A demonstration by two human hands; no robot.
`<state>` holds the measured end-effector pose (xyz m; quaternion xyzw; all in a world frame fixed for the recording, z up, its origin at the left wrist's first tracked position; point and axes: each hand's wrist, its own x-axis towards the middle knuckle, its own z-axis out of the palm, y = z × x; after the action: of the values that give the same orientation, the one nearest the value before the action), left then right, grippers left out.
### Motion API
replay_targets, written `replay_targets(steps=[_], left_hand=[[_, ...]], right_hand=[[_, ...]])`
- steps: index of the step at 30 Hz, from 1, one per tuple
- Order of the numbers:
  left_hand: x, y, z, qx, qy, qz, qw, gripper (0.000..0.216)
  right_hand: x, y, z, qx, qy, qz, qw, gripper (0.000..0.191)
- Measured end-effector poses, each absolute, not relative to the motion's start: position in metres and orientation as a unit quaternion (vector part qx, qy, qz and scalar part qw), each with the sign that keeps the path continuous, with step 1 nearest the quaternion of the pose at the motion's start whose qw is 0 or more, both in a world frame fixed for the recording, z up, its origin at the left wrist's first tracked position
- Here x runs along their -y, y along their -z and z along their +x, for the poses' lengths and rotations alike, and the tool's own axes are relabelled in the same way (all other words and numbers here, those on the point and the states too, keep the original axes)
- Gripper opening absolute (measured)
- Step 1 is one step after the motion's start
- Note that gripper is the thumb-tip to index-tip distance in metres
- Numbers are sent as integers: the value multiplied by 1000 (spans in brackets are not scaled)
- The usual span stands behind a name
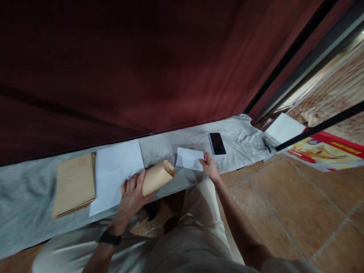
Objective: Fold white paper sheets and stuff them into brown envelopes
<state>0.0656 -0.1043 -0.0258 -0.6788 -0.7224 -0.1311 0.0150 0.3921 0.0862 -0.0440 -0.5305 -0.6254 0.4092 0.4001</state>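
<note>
My left hand (131,196) is wrapped round a brown envelope (155,176) bowed open like a tube, its mouth pointing right. My right hand (209,166) pinches the near right corner of a small folded white paper (189,158) that lies on the grey cloth (25,204). A large white sheet (115,170) lies flat under and left of my left hand. A stack of brown envelopes (74,183) sits further left.
A black phone (217,143) lies face up on the cloth right of the folded paper. A dark red curtain (127,64) hangs behind. Tiled floor (284,204) spreads to the right, with a white sheet (284,128) and a colourful poster (324,151).
</note>
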Motion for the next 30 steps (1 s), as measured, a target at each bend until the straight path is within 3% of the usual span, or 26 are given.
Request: replay_targets(steps=[6,10,13,20,30], left_hand=[[99,26,65,714,138,-687,3,101],[96,26,68,704,134,-697,2,100],[94,27,69,703,129,-700,5,101],[92,31,67,686,126,-716,-3,101],[87,34,71,655,146,-740,48,97]], right_hand=[[-76,30,411,538,-533,-487,435,38],[-70,19,412,550,-558,-461,417,33],[-70,13,411,602,-553,-428,385,26],[-78,6,419,672,-504,-411,353,32],[-76,-1,417,729,-485,-424,234,26]])
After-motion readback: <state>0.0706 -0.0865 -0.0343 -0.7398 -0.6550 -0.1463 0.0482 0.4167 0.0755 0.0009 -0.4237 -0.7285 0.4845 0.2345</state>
